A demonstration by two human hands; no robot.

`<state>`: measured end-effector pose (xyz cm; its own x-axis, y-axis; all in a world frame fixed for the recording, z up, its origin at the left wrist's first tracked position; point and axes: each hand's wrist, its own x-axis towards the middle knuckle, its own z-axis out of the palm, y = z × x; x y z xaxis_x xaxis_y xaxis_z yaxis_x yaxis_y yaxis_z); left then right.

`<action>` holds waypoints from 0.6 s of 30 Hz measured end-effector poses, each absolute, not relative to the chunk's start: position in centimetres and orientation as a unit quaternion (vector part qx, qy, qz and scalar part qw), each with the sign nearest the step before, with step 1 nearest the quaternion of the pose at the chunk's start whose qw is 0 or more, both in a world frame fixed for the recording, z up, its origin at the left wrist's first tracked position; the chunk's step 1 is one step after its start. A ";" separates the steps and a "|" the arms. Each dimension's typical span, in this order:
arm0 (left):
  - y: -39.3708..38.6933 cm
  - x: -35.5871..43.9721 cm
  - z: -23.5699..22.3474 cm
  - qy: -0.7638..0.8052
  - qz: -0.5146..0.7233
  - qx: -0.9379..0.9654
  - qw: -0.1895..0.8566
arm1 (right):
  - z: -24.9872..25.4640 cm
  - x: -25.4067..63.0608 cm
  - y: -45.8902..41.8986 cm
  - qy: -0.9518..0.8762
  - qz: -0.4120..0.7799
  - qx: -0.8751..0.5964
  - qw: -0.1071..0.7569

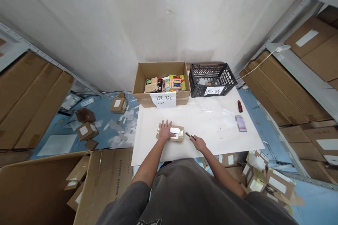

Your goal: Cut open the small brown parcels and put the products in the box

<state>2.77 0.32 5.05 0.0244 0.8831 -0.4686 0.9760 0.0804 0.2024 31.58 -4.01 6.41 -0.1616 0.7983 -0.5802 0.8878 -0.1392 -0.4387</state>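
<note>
A small taped cardboard box [180, 134] with a white label lies flat on the white tabletop [200, 149]. My left hand [166, 130] rests on its left part, fingers spread and pointing away from me. Just right of the box, my right hand [198, 143] is closed around a utility knife [190, 136]. The knife points up and left toward the box's right end, with a small gap between them. My left palm hides part of the label and the box's left side.
At the table's back stand an open cardboard carton [144, 100] holding several small packages and a black plastic crate [198, 93]. A red-and-black cutter [239, 106] lies at right. Large open boxes [111, 179], paper scraps [124, 126] and parcels [277, 181] surround the table below.
</note>
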 end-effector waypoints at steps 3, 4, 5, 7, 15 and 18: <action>0.1 2.5 4.3 0.688 -0.080 0.681 0.237 | 7.4 30.2 -4.3 0.674 -0.377 0.632 0.063; -0.1 2.5 4.2 0.685 -0.071 0.687 0.231 | 7.6 29.7 -4.4 0.684 -0.370 0.625 0.069; -0.3 2.4 4.1 0.680 -0.062 0.695 0.225 | 7.7 29.3 -4.5 0.695 -0.361 0.617 0.076; -0.8 2.2 4.0 0.667 -0.041 0.713 0.212 | 7.9 28.6 -4.8 0.714 -0.336 0.609 0.084; -2.0 1.9 3.5 0.659 0.028 0.729 0.185 | 7.5 26.5 -6.2 0.742 -0.285 0.600 0.090; -2.2 2.0 3.0 0.656 0.036 0.733 0.179 | 7.5 25.3 -6.0 0.736 -0.263 0.617 0.093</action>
